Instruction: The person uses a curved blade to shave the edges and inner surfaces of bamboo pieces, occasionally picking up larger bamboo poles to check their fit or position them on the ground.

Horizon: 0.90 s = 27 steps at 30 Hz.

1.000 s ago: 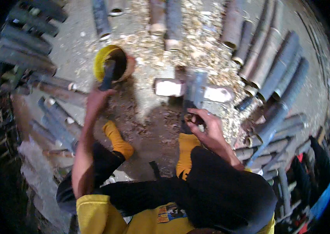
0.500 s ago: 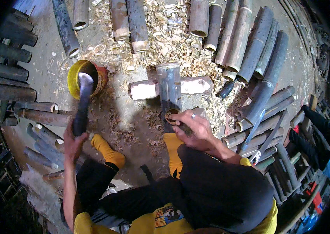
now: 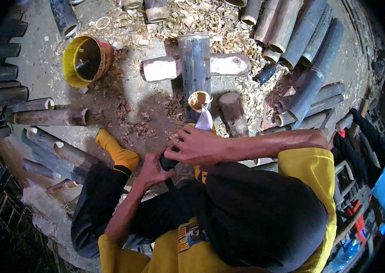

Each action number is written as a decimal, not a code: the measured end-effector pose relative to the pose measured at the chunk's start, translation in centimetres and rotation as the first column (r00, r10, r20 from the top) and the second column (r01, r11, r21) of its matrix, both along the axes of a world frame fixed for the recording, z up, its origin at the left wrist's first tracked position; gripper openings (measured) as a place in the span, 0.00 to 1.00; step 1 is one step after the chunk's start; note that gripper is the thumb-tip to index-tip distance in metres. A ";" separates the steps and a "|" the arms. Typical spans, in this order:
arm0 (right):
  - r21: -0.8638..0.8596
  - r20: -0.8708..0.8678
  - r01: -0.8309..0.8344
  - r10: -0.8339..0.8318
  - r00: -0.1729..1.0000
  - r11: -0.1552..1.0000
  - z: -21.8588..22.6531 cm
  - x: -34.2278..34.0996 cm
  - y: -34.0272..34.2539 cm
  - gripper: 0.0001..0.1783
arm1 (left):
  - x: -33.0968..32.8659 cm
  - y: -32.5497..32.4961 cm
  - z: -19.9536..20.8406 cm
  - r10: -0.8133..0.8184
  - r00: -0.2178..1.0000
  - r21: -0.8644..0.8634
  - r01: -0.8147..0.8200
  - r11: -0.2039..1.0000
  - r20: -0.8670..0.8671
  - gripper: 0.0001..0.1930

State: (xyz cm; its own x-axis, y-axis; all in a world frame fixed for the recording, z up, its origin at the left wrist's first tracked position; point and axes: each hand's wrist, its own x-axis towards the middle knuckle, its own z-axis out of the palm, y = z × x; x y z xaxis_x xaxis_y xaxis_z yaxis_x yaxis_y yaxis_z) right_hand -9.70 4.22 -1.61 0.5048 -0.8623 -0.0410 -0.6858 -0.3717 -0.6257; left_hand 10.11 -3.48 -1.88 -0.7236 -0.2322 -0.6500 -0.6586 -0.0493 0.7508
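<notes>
A knife with a black handle (image 3: 168, 163) and a broad pale blade (image 3: 204, 120) is held in both my hands. My left hand (image 3: 150, 171) is closed round the rear of the handle. My right hand (image 3: 198, 144) is wrapped over the handle closer to the blade. The blade's tip points away from me, at the near open end of a dark bamboo tube (image 3: 195, 66); whether they touch I cannot tell. Curled shavings show at the tube's mouth. This tube lies across a flattened log (image 3: 160, 69), its near end toward me.
A yellow and red bucket (image 3: 70, 63) with dark contents stands at left. Right of the tube is a short log (image 3: 233, 113). Wood shavings (image 3: 188, 20) cover the far floor. Cut bamboo tubes lie at left (image 3: 49, 117) and right (image 3: 315, 77).
My left hand has brought the knife from the bucket to in front of my body. My right hand has left the tube's mouth and taken hold of the knife too. The view has shifted.
</notes>
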 end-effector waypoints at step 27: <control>0.518 0.178 -0.152 0.068 0.982 0.842 -2.2 -1.8 -6.4 0.10 | -1.2 0.3 -3.1 0.273 0.959 -0.197 -0.254 0.947 0.077 0.20</control>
